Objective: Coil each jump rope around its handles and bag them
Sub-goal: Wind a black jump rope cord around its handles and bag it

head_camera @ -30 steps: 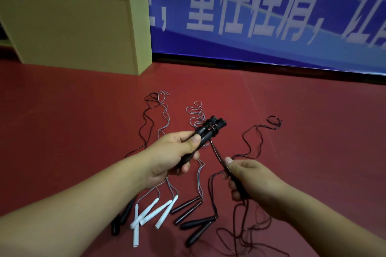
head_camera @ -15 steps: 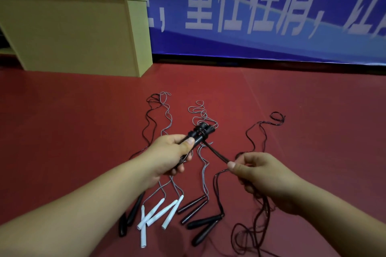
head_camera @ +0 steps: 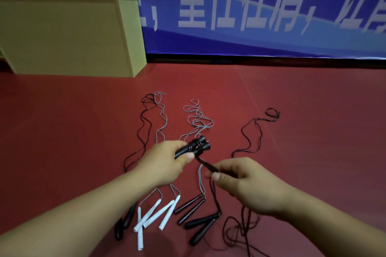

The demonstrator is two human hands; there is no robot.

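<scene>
My left hand [head_camera: 165,165] is wrapped around a pair of black, tapered plastic jump-rope handles [head_camera: 193,148], held side by side at the centre of the frame, with a few turns of thin black cord already circling their far ends. My right hand [head_camera: 248,183], just to the right and lower, pinches that thin black cord [head_camera: 205,164] between thumb and fingers, so it runs in a short taut line up to the handles; the rest trails down past my wrist into a loose tangle on the red floor [head_camera: 313,131] at the lower right.

I judge the handles rigid and light, easy to keep in one fist by their middles. The cord looks limp, thin and probably slick, so I expect it to slip off the taper unless each turn is laid tight; the place to hold it is close to the handles.

On the floor below my hands lie more ropes: white cylindrical handles [head_camera: 154,215] with grey cord at the lower centre, several dark handles [head_camera: 198,220] beside them, their cords snaking toward the upper middle.

No bag shows anywhere. The yellowish wooden box [head_camera: 62,35] at the upper left shows only its outer faces, so I cannot tell what it holds.
</scene>
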